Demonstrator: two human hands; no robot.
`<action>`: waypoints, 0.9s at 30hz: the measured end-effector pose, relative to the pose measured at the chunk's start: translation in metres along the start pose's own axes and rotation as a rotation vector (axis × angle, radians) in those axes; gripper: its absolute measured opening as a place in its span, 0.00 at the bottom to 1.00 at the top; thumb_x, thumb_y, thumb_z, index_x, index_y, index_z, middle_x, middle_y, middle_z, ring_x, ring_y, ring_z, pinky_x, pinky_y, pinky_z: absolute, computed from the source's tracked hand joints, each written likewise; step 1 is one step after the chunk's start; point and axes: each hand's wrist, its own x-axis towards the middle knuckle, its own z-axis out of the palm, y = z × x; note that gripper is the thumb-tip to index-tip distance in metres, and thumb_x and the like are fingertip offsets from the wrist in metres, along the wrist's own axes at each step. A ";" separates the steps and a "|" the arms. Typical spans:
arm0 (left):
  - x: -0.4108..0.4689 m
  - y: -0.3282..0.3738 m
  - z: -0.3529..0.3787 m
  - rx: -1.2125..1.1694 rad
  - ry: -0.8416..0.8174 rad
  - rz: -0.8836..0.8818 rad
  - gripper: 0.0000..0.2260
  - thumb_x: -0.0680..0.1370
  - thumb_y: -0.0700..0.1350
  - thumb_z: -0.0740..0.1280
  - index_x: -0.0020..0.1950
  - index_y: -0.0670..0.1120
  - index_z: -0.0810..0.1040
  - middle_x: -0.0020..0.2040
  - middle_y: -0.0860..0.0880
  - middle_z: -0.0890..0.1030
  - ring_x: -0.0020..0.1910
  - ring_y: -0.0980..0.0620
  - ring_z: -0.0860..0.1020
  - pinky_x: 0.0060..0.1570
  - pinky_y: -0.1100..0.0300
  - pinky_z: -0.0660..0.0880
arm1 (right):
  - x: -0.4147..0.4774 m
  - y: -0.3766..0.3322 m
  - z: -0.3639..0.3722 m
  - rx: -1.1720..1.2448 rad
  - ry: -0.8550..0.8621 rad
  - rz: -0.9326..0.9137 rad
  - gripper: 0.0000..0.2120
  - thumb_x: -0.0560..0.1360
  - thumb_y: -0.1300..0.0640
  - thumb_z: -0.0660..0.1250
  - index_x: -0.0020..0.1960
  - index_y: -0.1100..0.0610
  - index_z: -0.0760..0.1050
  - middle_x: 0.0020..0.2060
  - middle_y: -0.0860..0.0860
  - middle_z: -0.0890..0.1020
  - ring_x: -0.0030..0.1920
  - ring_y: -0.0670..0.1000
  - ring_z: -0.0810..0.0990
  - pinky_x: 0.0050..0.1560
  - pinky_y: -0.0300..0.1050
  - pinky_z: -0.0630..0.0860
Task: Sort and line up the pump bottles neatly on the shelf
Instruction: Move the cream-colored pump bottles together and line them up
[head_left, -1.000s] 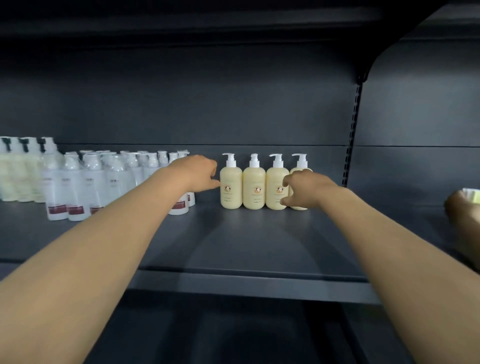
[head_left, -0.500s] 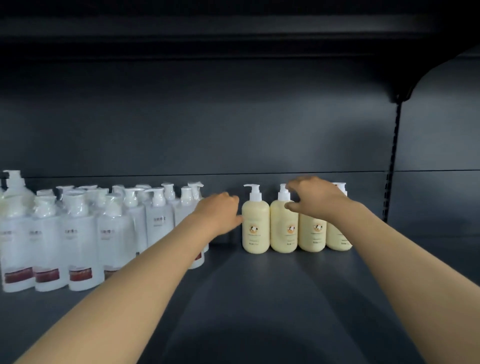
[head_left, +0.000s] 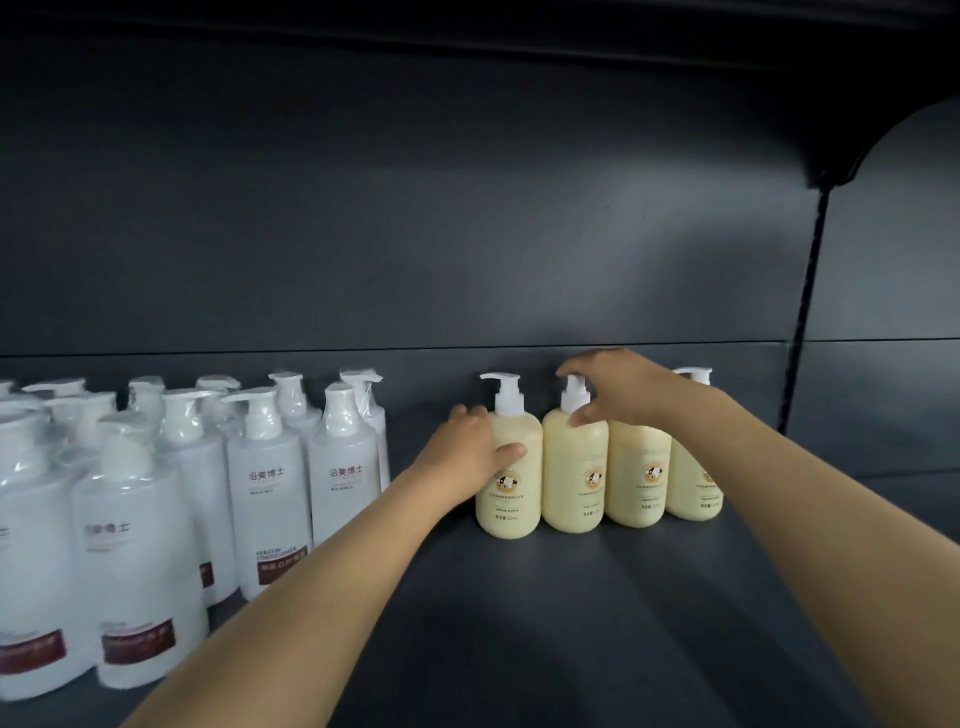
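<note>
Several cream-yellow pump bottles stand in a row at the back of the dark shelf (head_left: 571, 623). My left hand (head_left: 467, 447) wraps the leftmost yellow bottle (head_left: 511, 493) from its left side, thumb across its front. My right hand (head_left: 618, 387) hovers over the pump of the second yellow bottle (head_left: 574, 483), fingers curled around the pump neck. The third yellow bottle (head_left: 638, 478) has its pump hidden behind my right hand. The fourth yellow bottle (head_left: 693, 488) is partly hidden by my right forearm.
A crowd of white pump bottles with dark red labels (head_left: 270, 493) fills the shelf's left side, several wrapped in plastic. A gap separates them from the yellow row. A slotted upright (head_left: 808, 291) marks the bay's right edge. The back panel (head_left: 415, 234) is close behind.
The view has closed in on the shelf. My left hand has moved from beside the leftmost yellow bottle onto its body. My right hand has shifted left over the second bottle's pump.
</note>
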 end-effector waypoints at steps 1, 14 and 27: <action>0.002 -0.001 0.002 -0.047 -0.005 -0.008 0.23 0.76 0.56 0.63 0.61 0.39 0.68 0.61 0.41 0.70 0.58 0.43 0.73 0.52 0.55 0.69 | 0.002 0.000 0.001 0.001 -0.009 0.001 0.31 0.69 0.48 0.72 0.69 0.52 0.67 0.63 0.51 0.75 0.61 0.53 0.73 0.58 0.46 0.71; 0.001 -0.005 0.021 -0.282 0.100 -0.021 0.25 0.76 0.52 0.66 0.68 0.43 0.65 0.64 0.43 0.68 0.61 0.47 0.71 0.52 0.61 0.65 | 0.004 0.003 0.003 0.050 -0.086 -0.080 0.37 0.66 0.49 0.76 0.71 0.53 0.65 0.64 0.52 0.71 0.63 0.52 0.70 0.52 0.39 0.65; -0.004 0.002 0.031 -0.309 0.254 -0.093 0.29 0.72 0.55 0.69 0.67 0.43 0.65 0.62 0.43 0.68 0.58 0.45 0.73 0.56 0.56 0.70 | -0.009 0.005 0.026 0.361 0.082 0.019 0.39 0.66 0.51 0.76 0.72 0.52 0.62 0.63 0.55 0.72 0.61 0.53 0.72 0.54 0.40 0.66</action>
